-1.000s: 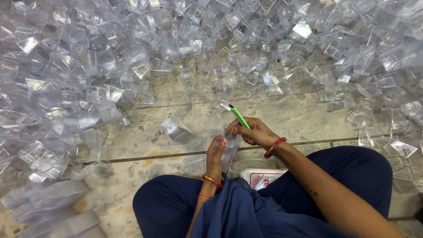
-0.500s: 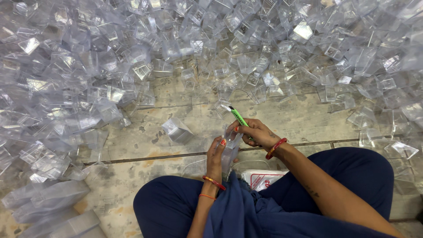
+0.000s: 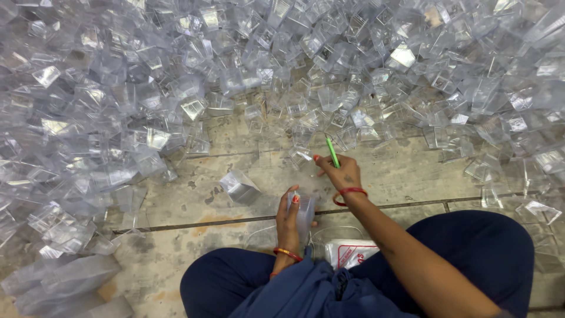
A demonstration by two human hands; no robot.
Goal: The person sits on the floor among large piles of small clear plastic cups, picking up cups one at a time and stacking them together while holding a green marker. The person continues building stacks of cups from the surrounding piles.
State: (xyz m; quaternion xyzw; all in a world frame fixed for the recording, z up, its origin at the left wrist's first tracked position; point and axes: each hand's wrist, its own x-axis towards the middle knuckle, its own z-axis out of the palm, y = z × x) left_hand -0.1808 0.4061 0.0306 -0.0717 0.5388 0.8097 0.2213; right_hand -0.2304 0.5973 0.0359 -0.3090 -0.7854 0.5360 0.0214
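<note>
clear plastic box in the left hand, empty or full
Empty: the clear plastic box in the left hand shows nothing inside through its walls.

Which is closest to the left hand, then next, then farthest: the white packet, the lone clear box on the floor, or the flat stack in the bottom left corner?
From the left hand in the head view:
1. White packet, just to its right, by the lap.
2. Lone clear box, up and to its left on the floor.
3. Flat stack, far off in the bottom left corner.
The first two are fairly close in distance.
</note>
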